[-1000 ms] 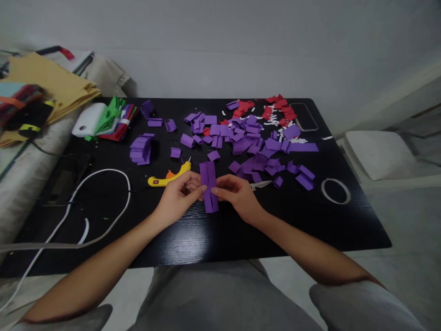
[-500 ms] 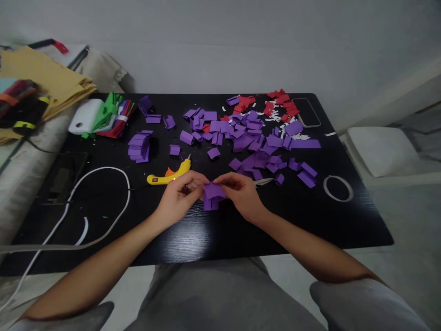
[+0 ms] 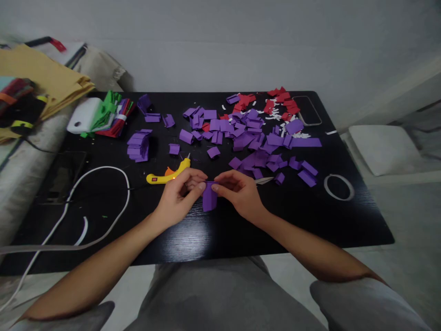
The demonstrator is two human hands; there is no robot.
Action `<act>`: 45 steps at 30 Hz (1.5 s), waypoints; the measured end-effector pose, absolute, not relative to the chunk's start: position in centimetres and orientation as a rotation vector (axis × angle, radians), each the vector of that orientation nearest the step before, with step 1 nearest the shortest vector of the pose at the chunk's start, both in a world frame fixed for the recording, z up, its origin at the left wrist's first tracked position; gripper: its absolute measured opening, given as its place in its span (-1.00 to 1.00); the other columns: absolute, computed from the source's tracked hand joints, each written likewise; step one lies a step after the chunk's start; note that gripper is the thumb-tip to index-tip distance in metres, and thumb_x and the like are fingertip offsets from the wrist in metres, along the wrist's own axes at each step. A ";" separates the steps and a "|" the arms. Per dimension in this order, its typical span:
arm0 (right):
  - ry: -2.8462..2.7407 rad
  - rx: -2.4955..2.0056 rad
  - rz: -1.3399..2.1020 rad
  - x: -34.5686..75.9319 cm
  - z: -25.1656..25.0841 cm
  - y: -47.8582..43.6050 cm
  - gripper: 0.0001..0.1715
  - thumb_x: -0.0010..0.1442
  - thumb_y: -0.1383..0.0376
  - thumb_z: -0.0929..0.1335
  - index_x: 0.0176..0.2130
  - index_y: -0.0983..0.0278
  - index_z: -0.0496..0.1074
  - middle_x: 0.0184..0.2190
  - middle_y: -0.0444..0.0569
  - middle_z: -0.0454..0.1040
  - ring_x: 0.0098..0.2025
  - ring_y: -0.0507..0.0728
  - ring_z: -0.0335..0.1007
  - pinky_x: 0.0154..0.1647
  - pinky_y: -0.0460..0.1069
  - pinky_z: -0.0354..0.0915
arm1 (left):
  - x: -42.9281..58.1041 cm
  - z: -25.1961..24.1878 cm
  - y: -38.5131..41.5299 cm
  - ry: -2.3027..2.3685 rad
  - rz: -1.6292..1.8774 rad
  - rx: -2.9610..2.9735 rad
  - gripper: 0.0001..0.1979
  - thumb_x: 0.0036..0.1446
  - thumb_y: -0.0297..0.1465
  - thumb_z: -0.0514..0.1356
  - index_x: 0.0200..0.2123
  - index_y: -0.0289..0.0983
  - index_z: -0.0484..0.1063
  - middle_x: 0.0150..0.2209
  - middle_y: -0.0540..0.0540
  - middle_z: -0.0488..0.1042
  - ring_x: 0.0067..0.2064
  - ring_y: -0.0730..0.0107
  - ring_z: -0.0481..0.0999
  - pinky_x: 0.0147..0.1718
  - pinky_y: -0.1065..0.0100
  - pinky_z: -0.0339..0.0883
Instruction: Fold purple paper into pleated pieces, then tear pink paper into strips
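Observation:
A folded purple paper strip (image 3: 209,197) is pinched between my two hands just above the black table (image 3: 213,230). My left hand (image 3: 179,195) grips its left edge with thumb and fingers closed. My right hand (image 3: 239,193) holds the right edge the same way. A yellow glue gun (image 3: 167,175) lies just behind my left hand. Scissor tips (image 3: 265,181) stick out to the right of my right hand. Many folded purple pieces (image 3: 251,142) are scattered behind.
A small stack of purple folds (image 3: 138,146) and a bundle of coloured paper (image 3: 113,115) lie at the left. Red scraps (image 3: 275,103), a phone (image 3: 308,116) and a white ring (image 3: 338,187) sit at the right. A white cable (image 3: 103,202) loops across the left.
The long upright purple strip has been folded in half; it is now about half its earlier length between my fingers. Both hands stayed in place.

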State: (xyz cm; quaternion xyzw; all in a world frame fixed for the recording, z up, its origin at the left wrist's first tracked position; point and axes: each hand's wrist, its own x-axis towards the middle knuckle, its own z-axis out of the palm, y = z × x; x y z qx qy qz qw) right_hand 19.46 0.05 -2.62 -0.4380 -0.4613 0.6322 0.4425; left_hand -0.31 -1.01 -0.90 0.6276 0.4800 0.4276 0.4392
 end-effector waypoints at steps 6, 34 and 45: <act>-1.209 -1.060 1.500 19.4 -2.9 -0.1 -0.64 0.04 0.09 0.63 -0.21 0.18 0.63 -0.24 -0.07 0.70 -0.16 0.14 0.66 -0.01 0.08 0.58 | -0.1 -1.4 -1.0 1.264 0.991 1.532 -0.79 0.24 -0.21 0.36 -0.21 -0.24 0.61 -0.41 -0.01 0.60 -0.38 0.40 0.57 -0.34 0.38 0.47; -1.140 -1.059 1.594 19.5 -2.9 0.1 -0.68 0.07 0.13 0.62 -0.19 0.18 0.62 -0.27 -0.10 0.65 -0.21 0.10 0.60 -0.18 0.02 0.59 | -0.4 -2.2 -1.2 1.235 0.956 1.539 -0.82 0.27 -0.25 0.37 -0.15 -0.22 0.62 -0.32 -0.02 0.67 -0.33 0.42 0.64 -0.27 0.40 0.52; -1.246 -1.115 1.526 19.8 -2.5 0.4 -0.70 0.09 0.04 0.61 -0.28 0.18 0.69 -0.34 -0.10 0.69 -0.33 0.09 0.61 -0.20 0.03 0.56 | -0.8 -1.8 -1.4 1.286 1.033 1.954 -0.88 0.35 -0.34 0.32 -0.12 -0.22 0.65 -0.27 -0.03 0.67 -0.30 0.44 0.61 -0.30 0.42 0.43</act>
